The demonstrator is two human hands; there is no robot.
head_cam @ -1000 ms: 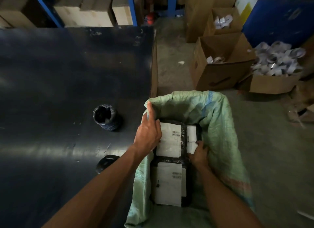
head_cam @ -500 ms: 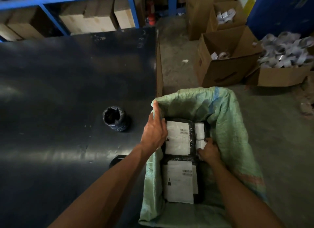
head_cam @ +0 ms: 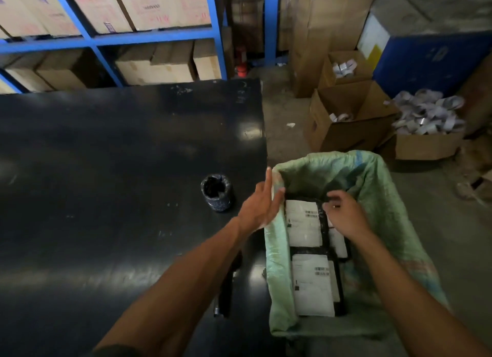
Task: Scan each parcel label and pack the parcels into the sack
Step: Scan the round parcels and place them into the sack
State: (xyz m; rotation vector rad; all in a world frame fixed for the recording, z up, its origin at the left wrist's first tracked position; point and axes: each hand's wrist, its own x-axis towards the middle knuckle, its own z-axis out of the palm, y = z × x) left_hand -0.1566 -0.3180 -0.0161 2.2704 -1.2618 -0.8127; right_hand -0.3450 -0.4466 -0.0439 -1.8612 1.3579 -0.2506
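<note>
Parcels sit inside the green sack [head_cam: 372,196], black-wrapped with white labels facing up: one parcel [head_cam: 303,223] at the far end, a second parcel [head_cam: 314,284] nearer the person, a third partly hidden beside them under the right arm. The sack stands open just off the right edge of the black table [head_cam: 106,156], its mouth folded outward. The right hand [head_cam: 346,212] hovers over the far parcel, fingers loosely curled, nothing in its grasp. The left hand [head_cam: 262,200] is at the sack's left rim, fingers straight and spread, fingertips against the folded fabric, holding nothing. On the table, near the left hand, stands a small dark cup [head_cam: 217,192]; a black scanner-like object, too dark to identify, lies under the left forearm. Beyond, open cardboard boxes [head_cam: 346,116] with paper scraps stand on the floor, blue shelving [head_cam: 149,38] behind.
</note>
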